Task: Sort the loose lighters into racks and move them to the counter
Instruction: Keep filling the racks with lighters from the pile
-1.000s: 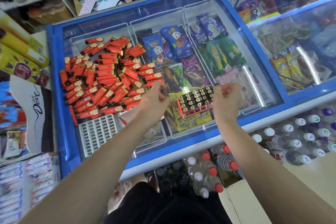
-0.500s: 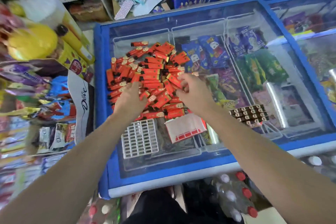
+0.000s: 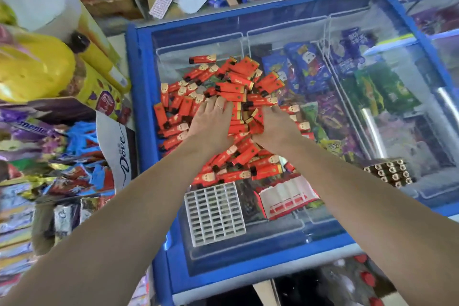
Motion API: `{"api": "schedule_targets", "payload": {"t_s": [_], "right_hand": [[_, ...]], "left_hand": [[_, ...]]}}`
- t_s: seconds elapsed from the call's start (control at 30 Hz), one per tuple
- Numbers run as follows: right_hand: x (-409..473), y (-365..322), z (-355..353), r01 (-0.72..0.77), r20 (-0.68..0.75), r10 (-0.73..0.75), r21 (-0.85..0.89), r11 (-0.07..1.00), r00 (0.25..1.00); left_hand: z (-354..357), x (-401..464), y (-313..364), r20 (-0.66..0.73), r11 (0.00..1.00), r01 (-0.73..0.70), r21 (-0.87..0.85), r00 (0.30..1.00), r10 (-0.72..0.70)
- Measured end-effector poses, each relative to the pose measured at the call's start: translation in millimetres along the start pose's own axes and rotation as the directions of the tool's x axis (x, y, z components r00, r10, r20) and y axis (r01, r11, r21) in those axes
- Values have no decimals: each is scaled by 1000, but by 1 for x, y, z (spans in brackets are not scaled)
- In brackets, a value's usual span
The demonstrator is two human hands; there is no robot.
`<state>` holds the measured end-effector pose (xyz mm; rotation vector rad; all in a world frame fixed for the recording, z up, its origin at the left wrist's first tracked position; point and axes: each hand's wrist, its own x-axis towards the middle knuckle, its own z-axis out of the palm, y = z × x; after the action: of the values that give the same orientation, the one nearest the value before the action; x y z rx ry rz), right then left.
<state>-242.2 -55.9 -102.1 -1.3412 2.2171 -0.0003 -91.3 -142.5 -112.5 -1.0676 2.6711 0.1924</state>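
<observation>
The task stood at an early-to-middle stage, judged from the layout. A large heap of loose lighters [image 3: 231, 97], red-orange with dark caps, lay on the glass lid of the blue chest freezer [image 3: 141, 117], filling the centre of the frame. None of these had been racked.

One filled rack [image 3: 387, 172] sat at the right of the frame, on the lid and well apart from the heap, its cells showing rows of lighter tops. This was the only completed unit visible. It had not been moved to the bench; no bench was identifiable in the frame.

An empty white grid rack [image 3: 214, 213] lay flat just below the heap, at lower centre, with every visible cell vacant. Beside it, to the right, lay a red-and-white carton [image 3: 288, 197].

The left hand [image 3: 211, 122] lay palm-down on the middle of the heap with fingers extended and spread, pressing on the lighters and gripping nothing. The right hand [image 3: 275, 124] lay beside it on the heap, fingers pointing away; its fingertips were buried among the lighters, so whether it had closed on any could not be determined, though it appeared flat.

Remaining work: load the heap into the empty rack and, most likely, further racks, then carry all racks to the bench
</observation>
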Motion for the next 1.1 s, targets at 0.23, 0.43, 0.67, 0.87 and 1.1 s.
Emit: {"api": "schedule_targets", "payload": {"t_s": [0.23,0.43,0.67,0.87,1.1], "right_hand": [[13,-6,5,-61,-3,61,-73,995,998],[18,-9,6,-153,57,156,-54,987,986],[16,-6,7,-191,54,190,12,981,980],[11,-3,17,-143,9,142,33,989,990],[12,10,14,-217,111,188,422,880,976]], "left_hand": [[3,21,-5,1,993,-66,98,998,66],[2,30,-3,43,991,-93,91,995,90],[5,26,1,82,993,-118,25,990,116],[5,21,4,75,992,-112,-50,990,116],[-6,14,1,76,953,86,-289,995,-67]]}}
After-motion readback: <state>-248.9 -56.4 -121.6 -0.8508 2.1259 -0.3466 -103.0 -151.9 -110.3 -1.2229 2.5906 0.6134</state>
